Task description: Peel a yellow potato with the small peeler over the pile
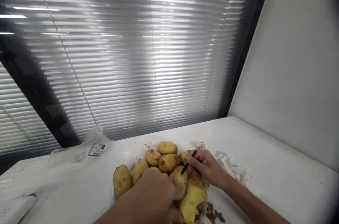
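We see L hand [155, 195] clamped on yellow half-peeled potato [194, 199]; R hand [205, 167] pinching thin black peeler [188, 162] over pile of yellow unpeeled potatoes [159, 162] on white tabletop [265, 153].

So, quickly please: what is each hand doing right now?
Left hand: closed over a potato in the pile.
Right hand: closed, holding a thin black tool against the potatoes.
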### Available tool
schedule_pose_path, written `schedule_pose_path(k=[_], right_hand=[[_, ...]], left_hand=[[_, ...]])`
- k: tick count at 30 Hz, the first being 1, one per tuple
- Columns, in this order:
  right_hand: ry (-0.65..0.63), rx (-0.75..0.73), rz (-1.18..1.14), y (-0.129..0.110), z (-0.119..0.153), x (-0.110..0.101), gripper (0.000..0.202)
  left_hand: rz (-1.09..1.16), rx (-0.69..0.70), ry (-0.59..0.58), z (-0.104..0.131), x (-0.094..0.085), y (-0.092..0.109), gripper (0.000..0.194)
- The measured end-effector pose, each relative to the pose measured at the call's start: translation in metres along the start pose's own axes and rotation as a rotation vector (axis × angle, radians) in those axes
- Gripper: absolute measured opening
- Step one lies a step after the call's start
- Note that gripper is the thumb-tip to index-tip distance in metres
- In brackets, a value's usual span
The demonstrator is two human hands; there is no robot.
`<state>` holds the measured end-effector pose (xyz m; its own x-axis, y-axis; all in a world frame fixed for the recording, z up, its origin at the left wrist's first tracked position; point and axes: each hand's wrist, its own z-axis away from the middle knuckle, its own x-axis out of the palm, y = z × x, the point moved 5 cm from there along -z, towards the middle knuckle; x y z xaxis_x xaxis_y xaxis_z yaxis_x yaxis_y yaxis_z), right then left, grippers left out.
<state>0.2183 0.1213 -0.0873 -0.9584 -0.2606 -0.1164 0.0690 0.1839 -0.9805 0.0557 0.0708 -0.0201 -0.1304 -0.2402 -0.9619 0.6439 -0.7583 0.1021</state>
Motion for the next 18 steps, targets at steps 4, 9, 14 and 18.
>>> schedule_pose_path(k=[4,9,14,18], right_hand=[[-0.013,0.000,-0.001,-0.0007,-0.0007,0.0000,0.049],[0.019,-0.033,0.040,-0.0049,0.0004,0.0000,0.049],[-0.015,0.002,-0.025,0.0006,-0.0001,0.0034,0.047],[0.022,0.004,-0.022,-0.0001,-0.0012,0.0016,0.045]], left_hand=[[0.014,0.001,0.013,-0.0004,0.0017,-0.0023,0.033],[0.035,-0.005,0.024,-0.0006,-0.0006,-0.0024,0.034],[0.046,-0.012,0.000,0.0002,-0.0057,0.0000,0.031],[0.080,-0.012,-0.004,0.0008,-0.0060,-0.0002,0.028]])
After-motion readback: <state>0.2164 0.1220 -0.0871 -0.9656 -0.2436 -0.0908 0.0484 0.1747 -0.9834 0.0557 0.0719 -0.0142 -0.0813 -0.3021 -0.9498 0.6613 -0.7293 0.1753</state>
